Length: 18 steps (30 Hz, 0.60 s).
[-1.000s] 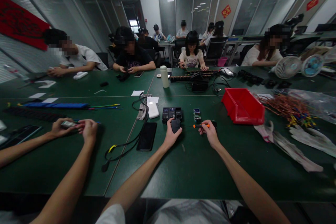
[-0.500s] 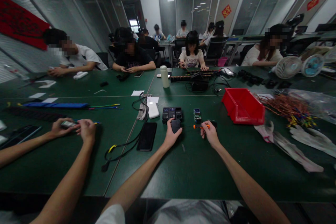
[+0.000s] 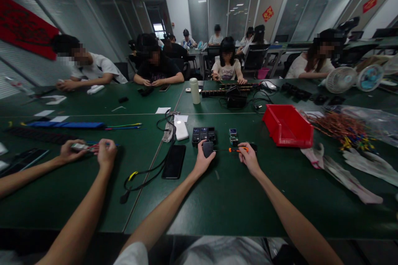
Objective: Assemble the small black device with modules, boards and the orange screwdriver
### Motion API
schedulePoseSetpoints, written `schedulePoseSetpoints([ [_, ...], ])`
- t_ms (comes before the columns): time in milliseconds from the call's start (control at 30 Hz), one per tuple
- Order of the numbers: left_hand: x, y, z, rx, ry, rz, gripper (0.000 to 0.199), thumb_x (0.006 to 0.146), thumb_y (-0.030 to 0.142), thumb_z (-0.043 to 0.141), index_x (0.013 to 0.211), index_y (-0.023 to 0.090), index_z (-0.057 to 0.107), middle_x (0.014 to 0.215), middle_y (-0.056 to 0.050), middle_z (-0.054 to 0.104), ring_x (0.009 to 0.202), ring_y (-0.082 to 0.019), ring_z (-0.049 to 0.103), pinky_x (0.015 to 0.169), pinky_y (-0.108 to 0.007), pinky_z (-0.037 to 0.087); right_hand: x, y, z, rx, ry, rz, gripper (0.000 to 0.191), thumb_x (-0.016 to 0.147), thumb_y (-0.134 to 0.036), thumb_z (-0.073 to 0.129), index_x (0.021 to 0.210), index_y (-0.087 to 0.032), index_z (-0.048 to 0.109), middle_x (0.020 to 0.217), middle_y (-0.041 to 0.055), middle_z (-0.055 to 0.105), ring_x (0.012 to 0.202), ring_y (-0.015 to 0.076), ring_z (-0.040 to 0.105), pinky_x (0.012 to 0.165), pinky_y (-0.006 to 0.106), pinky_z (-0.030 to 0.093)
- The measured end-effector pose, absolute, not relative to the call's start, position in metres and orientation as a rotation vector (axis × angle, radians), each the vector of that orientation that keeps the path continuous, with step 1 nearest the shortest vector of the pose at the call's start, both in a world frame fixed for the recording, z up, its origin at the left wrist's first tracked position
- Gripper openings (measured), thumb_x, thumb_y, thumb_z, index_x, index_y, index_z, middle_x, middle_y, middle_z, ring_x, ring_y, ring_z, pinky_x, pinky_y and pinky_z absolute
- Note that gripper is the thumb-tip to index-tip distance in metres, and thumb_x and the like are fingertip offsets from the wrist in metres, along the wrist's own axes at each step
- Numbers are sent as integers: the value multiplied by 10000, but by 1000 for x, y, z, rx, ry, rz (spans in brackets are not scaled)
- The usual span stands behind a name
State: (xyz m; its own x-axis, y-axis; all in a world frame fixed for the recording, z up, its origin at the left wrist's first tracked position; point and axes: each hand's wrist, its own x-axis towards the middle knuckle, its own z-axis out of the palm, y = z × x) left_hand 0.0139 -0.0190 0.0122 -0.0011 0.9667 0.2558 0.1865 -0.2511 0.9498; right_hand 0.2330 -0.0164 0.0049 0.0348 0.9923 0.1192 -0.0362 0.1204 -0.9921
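My left hand [image 3: 204, 160] is closed around a small dark box [image 3: 208, 149], thumb and fingers on its sides. An orange-handled screwdriver [image 3: 234, 149] is pinched in my right hand [image 3: 249, 158], its thin shaft pointing left to the box's right side. Whether the tip touches the box is too small to tell. Just beyond my left hand lies a black case with several square compartments [image 3: 199, 133]. Small electronic modules [image 3: 233, 134] rest on the table beyond the screwdriver. A dark item [image 3: 254, 147] lies partly hidden behind my right hand.
A black phone [image 3: 174, 162], looped cable [image 3: 146, 170] and white device [image 3: 181, 130] lie to the left. At the right are a red bin [image 3: 287, 128], gloves [image 3: 345, 176] and copper wires [image 3: 334, 126]. A co-worker's hands [image 3: 105, 153] work at far left; a bottle [image 3: 195, 91] stands ahead.
My left hand and the box have stayed in place. The fingers of my right hand have shifted slightly on the screwdriver handle. The co-worker's right hand at the left has moved slightly to the right.
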Motion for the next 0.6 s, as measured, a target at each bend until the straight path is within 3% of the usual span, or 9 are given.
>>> schedulePoseSetpoints([
  [367,15,-18,11,1517,1241,1319,592,752,319,585,1261,232,295,1059,-48,474,912,-144,499,879,-303,391,234,-16,3,-1159,-1233,1049,271,836,-457,479,824,-189,512,404,-88,384,327,70,317,355,179,237],
  [600,15,-18,10,1526,1232,1336,587,750,312,590,1257,243,302,1080,-47,467,914,-141,490,867,-290,393,234,-15,2,-1127,-1201,1112,252,840,-439,473,878,-193,506,450,-70,464,339,71,365,350,174,261],
])
